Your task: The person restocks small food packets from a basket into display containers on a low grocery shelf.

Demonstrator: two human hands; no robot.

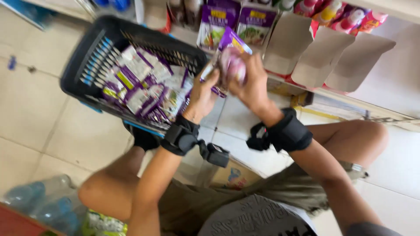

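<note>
Both hands, left hand [202, 94] and right hand [250, 81], were closed around a bundle of packets [231, 61], judged light, soft, slippery; gripping mid-bundle seemed best.

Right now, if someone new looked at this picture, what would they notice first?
Both hands, left hand and right hand, grip a bunch of purple-and-white packets at top centre. To the left, a black basket is filled with more purple packets. Black wrist straps stand out below the hands, over a pale tiled floor.
</note>
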